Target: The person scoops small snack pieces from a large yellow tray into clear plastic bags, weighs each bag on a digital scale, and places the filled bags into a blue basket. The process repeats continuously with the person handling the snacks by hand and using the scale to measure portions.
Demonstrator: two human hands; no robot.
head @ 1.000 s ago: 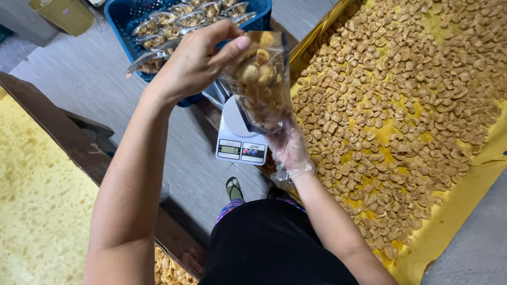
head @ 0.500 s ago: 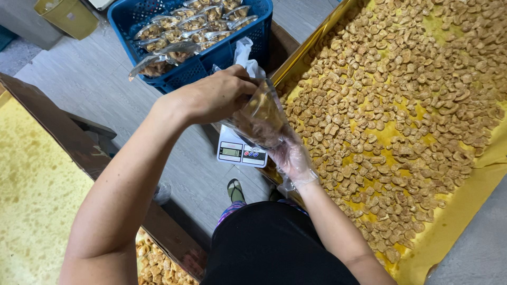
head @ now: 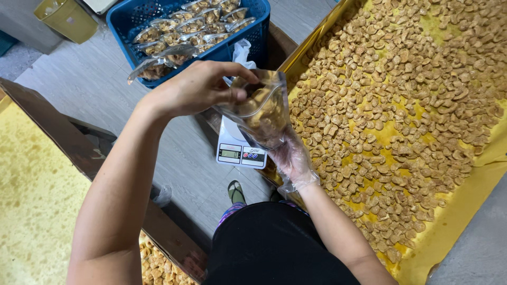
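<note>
**Snack pouch held over the scale, both hands on it**

Head view: clear pouch point(head: 261, 108), partly filled with tan snack pieces, held up above the small white digital scale point(head: 240, 148) and not touching it. Left hand point(head: 198, 87) bare, fingers pinched together on the pouch's top edge from the left. Right hand point(head: 293, 158) in a thin clear plastic glove, closed around the pouch's lower end from beneath. One pouch in hand, one scale under it.

Behind the hands, one blue plastic crate point(head: 127, 21) holding filled pouches point(head: 174, 37) in rows, too overlapped for an exact count, roughly a dozen visible. To the right, one wide yellow-lined tray point(head: 449, 232) spread with loose snack pieces point(head: 401, 105), far too many to count. At far left, one olive-yellow bin point(head: 66, 18) on the grey floor.
</note>
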